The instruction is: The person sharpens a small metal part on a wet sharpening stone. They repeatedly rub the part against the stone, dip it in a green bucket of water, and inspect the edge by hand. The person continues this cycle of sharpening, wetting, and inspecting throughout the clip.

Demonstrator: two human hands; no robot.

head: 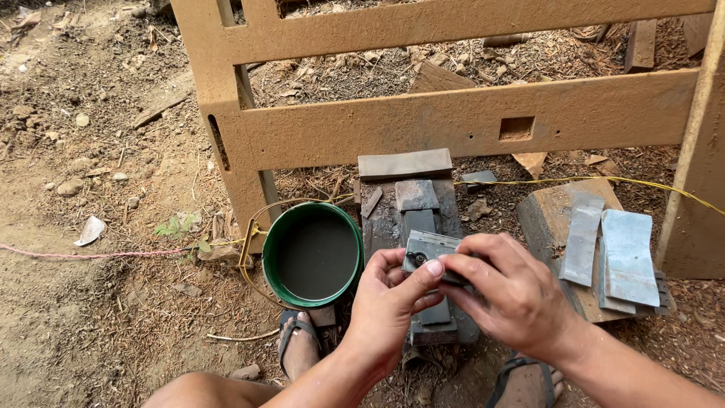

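So you've got that small grey metal plate pinched between both hands, left hand thumb pressing its face, right hand fingers clamped on the edge, probably to steady it over the sharpening stone beside the green bucket.

Both hands hold a grey metal piece beside green bucket

The right hand covers the right part of the small grey metal piece, so its full shape cannot be told; the left hand hides the near part of the dark block beneath; the wooden frame is cut off at the far and right edges; both forearms leave the near edge; the contents of the green bucket look dark and unclear.
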